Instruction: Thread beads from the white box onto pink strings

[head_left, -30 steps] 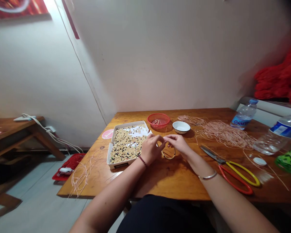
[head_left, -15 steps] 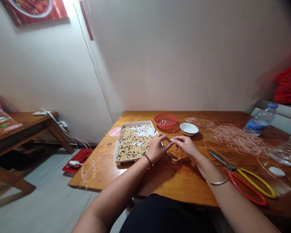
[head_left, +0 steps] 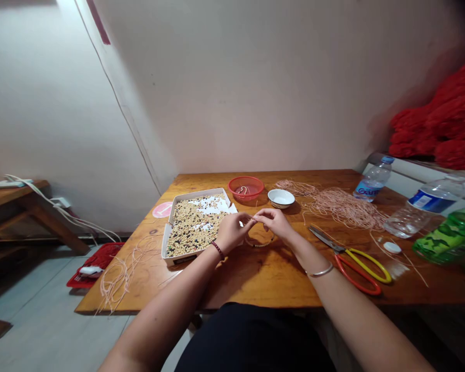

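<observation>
Above the wooden table (head_left: 287, 281), a string of pale beads with a few dark ones, looped like a bracelet (head_left: 260, 245), hangs below my fingers. My left hand (head_left: 232, 230) pinches the thin cord of this loop, thumb and forefinger together. Close against it, my right hand (head_left: 277, 223) pinches the same cord from the other side. The fingertips meet and partly hide the cord between them. Just left of my left hand lies a shallow white box (head_left: 164, 248) of loose cream and dark beads (head_left: 189, 232).
Behind my hands are a red basket (head_left: 246, 178) and a white bowl (head_left: 281, 198). Tangled pink cord (head_left: 343, 206), scissors (head_left: 335, 248), a white cap (head_left: 392, 248) and plastic bottles (head_left: 422, 201) lie to the right. More cord (head_left: 118, 279) trails at the left edge.
The view has turned to the right, so the table's contents appear farther left and a green bottle shows. Both hands still pinch the cord, with the beaded loop hanging beneath.
</observation>
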A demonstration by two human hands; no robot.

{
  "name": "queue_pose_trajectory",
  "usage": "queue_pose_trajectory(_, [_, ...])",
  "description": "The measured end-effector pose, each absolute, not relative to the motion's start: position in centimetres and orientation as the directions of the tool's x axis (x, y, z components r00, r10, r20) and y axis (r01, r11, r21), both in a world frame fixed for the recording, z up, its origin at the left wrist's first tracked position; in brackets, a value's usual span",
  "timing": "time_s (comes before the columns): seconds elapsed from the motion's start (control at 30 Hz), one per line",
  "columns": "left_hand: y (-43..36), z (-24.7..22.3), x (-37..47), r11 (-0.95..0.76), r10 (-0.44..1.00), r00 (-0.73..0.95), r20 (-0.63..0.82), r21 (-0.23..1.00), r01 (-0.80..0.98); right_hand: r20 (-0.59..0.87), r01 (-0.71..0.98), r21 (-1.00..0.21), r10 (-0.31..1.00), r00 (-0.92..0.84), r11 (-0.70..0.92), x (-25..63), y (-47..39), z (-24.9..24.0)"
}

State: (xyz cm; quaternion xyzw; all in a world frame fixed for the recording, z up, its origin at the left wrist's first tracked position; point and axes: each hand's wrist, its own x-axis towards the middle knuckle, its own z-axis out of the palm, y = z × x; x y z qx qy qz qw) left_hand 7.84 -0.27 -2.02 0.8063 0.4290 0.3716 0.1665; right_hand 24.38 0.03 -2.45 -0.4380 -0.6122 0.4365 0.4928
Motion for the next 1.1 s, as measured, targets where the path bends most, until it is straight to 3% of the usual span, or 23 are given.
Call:
queue_pose_trajectory(0.13, [-1.1,-1.5,7.9,-0.579,0.737,0.294,0.609,0.342,0.741,0.257,0.081,-0.961,0.962,-0.097,0.265,24.1,0.1,-2.5])
queue_pose_trajectory(0.27, [-1.3,-1.6,7.8,-0.555,0.707,0.267,0.655,0.280,0.783,0.202,-0.012,-0.979,0.979,0.018,0.203,23.9,-0.1,-2.2])
queue_pose_trajectory(0.33, [-1.2,-1.7,7.8,-0.570,0.718,0.253,0.648,0.340,0.748,0.171,-0.037,-0.984,0.984,0.044,0.172,23.8,-0.3,-2.0])
queue_pose_trajectory(0.5, [-0.6,-2.0,8.0,-0.622,0.770,0.230,0.595,0.622,0.476,0.152,-0.050,-0.987,0.987,0.057,0.155,23.7,-0.4,-1.9])
queue_pose_trajectory(0.73, [0.1,-1.7,8.3,-0.469,0.883,0.160,0.441,0.827,0.308,0.158,-0.043,-0.986,0.985,0.070,0.161,23.7,-0.1,-2.5])
queue_pose_trajectory(0.87, [0.4,-1.8,8.2,-0.399,0.916,0.121,0.381,0.897,0.190,0.151,-0.058,-0.986,0.984,0.090,0.157,23.7,0.1,-2.8])
queue_pose_trajectory(1.1, [0.7,-2.1,8.2,-0.387,0.922,0.049,0.384,0.913,0.126,0.126,-0.064,-0.989,0.986,0.113,0.133,23.6,0.2,-2.9])
